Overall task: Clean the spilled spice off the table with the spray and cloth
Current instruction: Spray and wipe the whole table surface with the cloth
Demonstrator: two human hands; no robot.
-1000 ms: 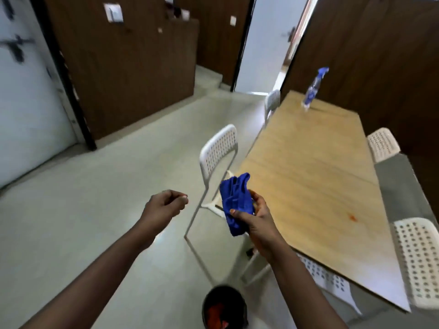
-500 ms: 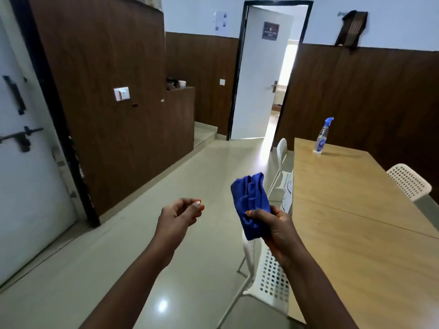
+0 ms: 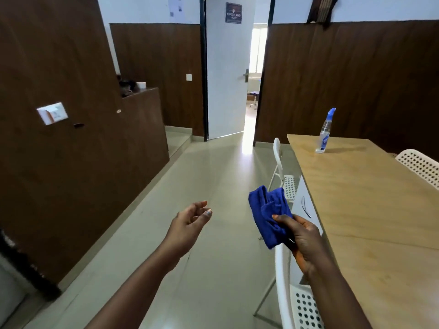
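Cloth [image 3: 268, 214], deep blue, bunched

Dark brown wood panelling [image 3: 59, 162] covers the lower walls from nine o'clock round to two o'clock, with pale painted wall above it. At twelve o'clock a white door [image 3: 228, 74] stands ajar in a black frame, and daylight through the gap throws a bright streak on the glossy pale floor [image 3: 202, 186]. White perforated chairs [image 3: 281, 167] sit at one, three and five o'clock, and a white switch plate [image 3: 52, 113] hangs at ten o'clock.
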